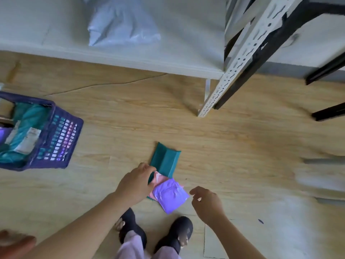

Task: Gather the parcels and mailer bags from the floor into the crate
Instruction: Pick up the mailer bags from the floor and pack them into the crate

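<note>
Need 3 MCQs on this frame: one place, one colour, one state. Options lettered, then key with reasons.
1. Where is the crate?
A. On the floor at the left of the view
B. On the white shelf
C. Between the person's feet

2. What colour is the topmost mailer in the floor pile?
A. Yellow
B. Purple
C. Black

3. What is the right hand doing?
A. Gripping the crate's rim
B. Holding a grey bag
C. Hovering open beside the pile, holding nothing

Answers:
1 A: it stands on the wood floor at the left edge.
2 B: the purple mailer lies over the pink and teal ones.
3 C: its fingers are spread, clear of the mailers, while the left hand rests on the pile.
</note>
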Available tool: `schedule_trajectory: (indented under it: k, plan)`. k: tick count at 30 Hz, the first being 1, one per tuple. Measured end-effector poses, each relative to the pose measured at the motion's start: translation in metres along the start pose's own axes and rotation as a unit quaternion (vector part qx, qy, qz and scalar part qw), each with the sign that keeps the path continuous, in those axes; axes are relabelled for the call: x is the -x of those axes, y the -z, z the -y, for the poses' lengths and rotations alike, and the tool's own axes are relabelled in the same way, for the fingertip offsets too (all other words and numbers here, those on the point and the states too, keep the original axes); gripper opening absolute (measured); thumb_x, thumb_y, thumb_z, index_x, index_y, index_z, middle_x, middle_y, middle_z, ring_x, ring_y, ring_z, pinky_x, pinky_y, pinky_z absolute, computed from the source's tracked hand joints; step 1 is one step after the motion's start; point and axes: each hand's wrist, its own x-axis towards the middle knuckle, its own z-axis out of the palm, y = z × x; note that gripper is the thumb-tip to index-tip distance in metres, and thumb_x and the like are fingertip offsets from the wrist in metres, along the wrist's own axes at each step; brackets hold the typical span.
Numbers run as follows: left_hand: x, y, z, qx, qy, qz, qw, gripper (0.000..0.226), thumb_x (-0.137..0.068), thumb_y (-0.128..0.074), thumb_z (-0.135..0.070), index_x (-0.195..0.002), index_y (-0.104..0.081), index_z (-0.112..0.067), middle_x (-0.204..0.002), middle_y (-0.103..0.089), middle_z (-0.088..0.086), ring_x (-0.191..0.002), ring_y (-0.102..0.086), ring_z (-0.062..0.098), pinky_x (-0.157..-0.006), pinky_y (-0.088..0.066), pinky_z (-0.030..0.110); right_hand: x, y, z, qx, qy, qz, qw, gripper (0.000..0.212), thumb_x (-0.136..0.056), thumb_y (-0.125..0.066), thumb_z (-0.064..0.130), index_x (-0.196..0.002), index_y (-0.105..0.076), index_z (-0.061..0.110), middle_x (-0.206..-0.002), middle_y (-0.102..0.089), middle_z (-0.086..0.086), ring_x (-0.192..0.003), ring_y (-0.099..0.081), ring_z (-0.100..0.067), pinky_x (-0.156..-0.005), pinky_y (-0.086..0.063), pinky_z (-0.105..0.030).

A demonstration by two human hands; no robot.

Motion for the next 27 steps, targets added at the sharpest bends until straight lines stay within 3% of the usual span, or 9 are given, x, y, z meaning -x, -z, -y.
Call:
schedule_trajectory:
  k: [6, 12, 15, 18, 22, 24, 26, 27]
  plan:
    - [-0.088, -0.103, 0.046, 0.057, 0.065, 0.031, 0.996, 0.042, -0.091, -0.052, -0.021, -0.131, -0.042, -0.020, -0.137, -0.038, -0.002, -0.103, -0.058, 0.020, -0.082, -0.046, 0.030, -0.122, -0.079, -0.031, 0.005, -0.020, 0.027, 0.999, 0.043, -0.086, -0.047, 0.007, -0.125, -0.053, 0.024, -0.120, -0.061, 0.003, -0.102, -0.057, -0.018, -0.077, -0.041, -0.022]
    - [-0.153, -0.189, 0.085, 0.075, 0.104, 0.058, 0.990, 0.059, -0.092, -0.051, -0.021, -0.144, -0.025, -0.022, -0.145, -0.028, 0.001, -0.107, -0.058, 0.026, -0.084, -0.043, 0.029, -0.214, -0.148, -0.056, 0.026, -0.033, 0.050, 0.998, 0.050, -0.085, -0.045, 0.005, -0.133, -0.047, 0.021, -0.127, -0.057, -0.002, -0.109, -0.057, -0.024, -0.079, -0.044, -0.026]
    - [-0.181, -0.233, 0.112, 0.102, 0.135, 0.072, 0.983, 0.065, -0.091, -0.053, -0.022, -0.146, -0.019, -0.021, -0.146, -0.026, 0.003, -0.104, -0.058, 0.028, -0.081, -0.043, 0.030, -0.262, -0.189, -0.075, 0.063, -0.035, 0.051, 0.996, 0.055, -0.086, -0.046, 0.005, -0.138, -0.040, 0.022, -0.137, -0.050, 0.000, -0.122, -0.050, -0.023, -0.090, -0.042, -0.025]
    - [-0.196, -0.260, 0.129, 0.122, 0.161, 0.083, 0.976, 0.073, -0.090, -0.054, -0.020, -0.149, -0.011, -0.018, -0.150, -0.023, 0.006, -0.112, -0.056, 0.029, -0.088, -0.044, 0.033, -0.292, -0.219, -0.088, 0.090, -0.018, 0.058, 0.994, 0.062, -0.086, -0.046, 0.004, -0.143, -0.032, 0.023, -0.148, -0.037, 0.005, -0.131, -0.043, -0.019, -0.101, -0.035, -0.024]
    - [-0.210, -0.278, 0.143, 0.150, 0.173, 0.085, 0.970, 0.077, -0.089, -0.055, -0.020, -0.150, -0.008, -0.016, -0.152, -0.022, 0.008, -0.123, -0.049, 0.028, -0.098, -0.043, 0.035, -0.319, -0.246, -0.094, 0.123, -0.019, 0.077, 0.989, 0.063, -0.087, -0.045, 0.005, -0.144, -0.028, 0.024, -0.143, -0.042, 0.000, -0.126, -0.048, -0.024, -0.095, -0.040, -0.028]
    - [-0.213, -0.281, 0.149, 0.156, 0.172, 0.088, 0.969, 0.075, -0.090, -0.054, -0.020, -0.150, -0.009, -0.016, -0.152, -0.022, 0.007, -0.123, -0.050, 0.028, -0.099, -0.043, 0.037, -0.330, -0.251, -0.093, 0.133, -0.039, 0.079, 0.987, 0.048, -0.089, -0.047, 0.009, -0.134, -0.041, 0.020, -0.131, -0.054, -0.006, -0.118, -0.053, -0.029, -0.083, -0.041, -0.028]
    - [-0.209, -0.281, 0.152, 0.160, 0.175, 0.094, 0.967, 0.073, -0.091, -0.054, -0.020, -0.150, -0.011, -0.017, -0.151, -0.023, 0.006, -0.121, -0.051, 0.027, -0.098, -0.043, 0.037, -0.331, -0.252, -0.091, 0.132, -0.053, 0.073, 0.987, 0.018, -0.088, -0.047, 0.008, -0.101, -0.056, 0.015, -0.116, -0.062, -0.010, -0.107, -0.057, -0.031, -0.069, -0.037, -0.026]
    - [-0.206, -0.280, 0.153, 0.166, 0.180, 0.092, 0.965, 0.072, -0.091, -0.054, -0.020, -0.149, -0.013, -0.017, -0.150, -0.024, 0.006, -0.120, -0.052, 0.026, -0.098, -0.043, 0.037, -0.328, -0.252, -0.090, 0.128, -0.053, 0.068, 0.988, 0.011, -0.087, -0.046, 0.007, -0.081, -0.052, 0.015, -0.110, -0.063, -0.011, -0.100, -0.057, -0.031, -0.064, -0.035, -0.024]
